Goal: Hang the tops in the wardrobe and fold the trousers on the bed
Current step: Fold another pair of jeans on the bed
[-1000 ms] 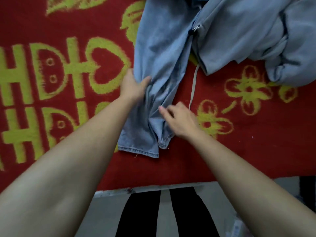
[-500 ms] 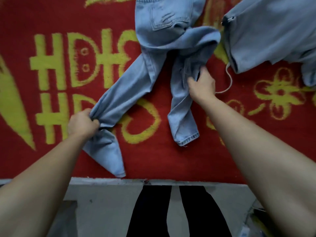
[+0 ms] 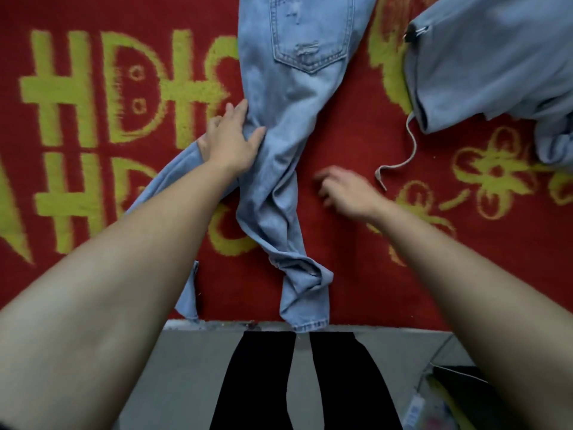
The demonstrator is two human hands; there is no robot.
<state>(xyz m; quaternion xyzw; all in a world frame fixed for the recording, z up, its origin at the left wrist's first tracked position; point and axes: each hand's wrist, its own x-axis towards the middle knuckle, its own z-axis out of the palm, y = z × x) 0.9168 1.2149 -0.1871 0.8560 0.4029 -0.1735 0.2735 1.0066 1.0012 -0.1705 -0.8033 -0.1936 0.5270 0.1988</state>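
Observation:
A pair of light blue jeans (image 3: 291, 97) lies on the red bed cover (image 3: 356, 243), back pocket up, its legs running toward the bed's near edge. One leg is creased and bunched near its hem (image 3: 305, 293); the other leg (image 3: 173, 181) passes under my left forearm. My left hand (image 3: 231, 139) rests flat on the jeans at the thigh, fingers straight. My right hand (image 3: 344, 193) hovers over bare cover just right of the jeans, blurred, fingers loosely curled, holding nothing.
A light blue top with a white drawstring (image 3: 403, 156) lies crumpled at the upper right (image 3: 496, 66). The cover bears yellow letters and flowers. Grey floor (image 3: 186, 367) and my black-trousered legs show below the bed's edge. Some clutter sits at the lower right.
The jeans now lie straighter, both legs pulled toward the bed's edge. My left hand let go of the leg end and moved up onto the thigh. My right hand released the denim.

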